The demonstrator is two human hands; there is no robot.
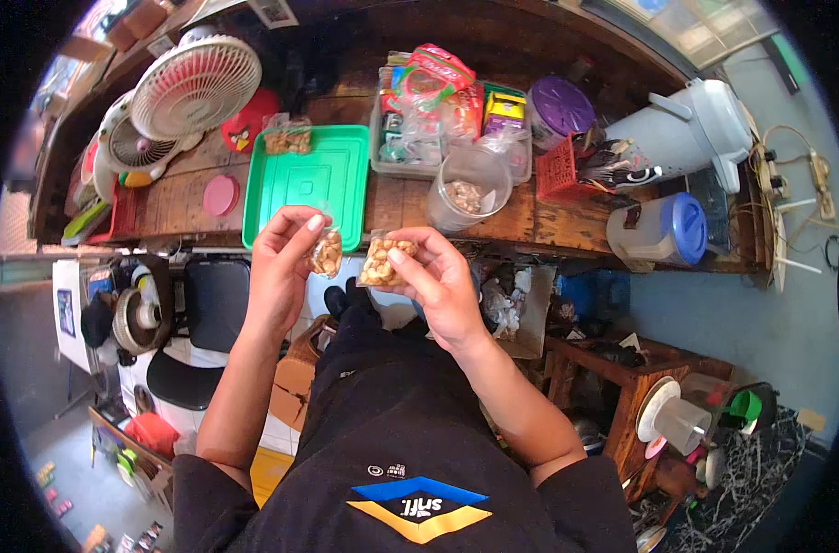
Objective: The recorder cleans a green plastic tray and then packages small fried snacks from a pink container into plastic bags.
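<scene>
My left hand (283, 257) pinches a small clear plastic packet of peanuts (327, 254) between thumb and fingers. A second peanut packet (380, 264) is held in my right hand (438, 280), its thumb pressed on the front. The two packets hang side by side, slightly apart, in front of the table edge. Behind my left hand lies a green plastic tray (312, 183) or lid, with more bagged peanuts (287, 140) at its far left corner. A clear plastic jar (466, 197) with some peanuts inside stands beyond my right hand.
On the wooden table (398, 207) are a bin of packaged goods (454, 117), a purple-lidded tub (561, 110), a red basket of utensils (564, 166), a grey jug (682, 135), a blue-lidded pitcher (658, 228), a pink lid (221, 195) and a white fan (197, 86).
</scene>
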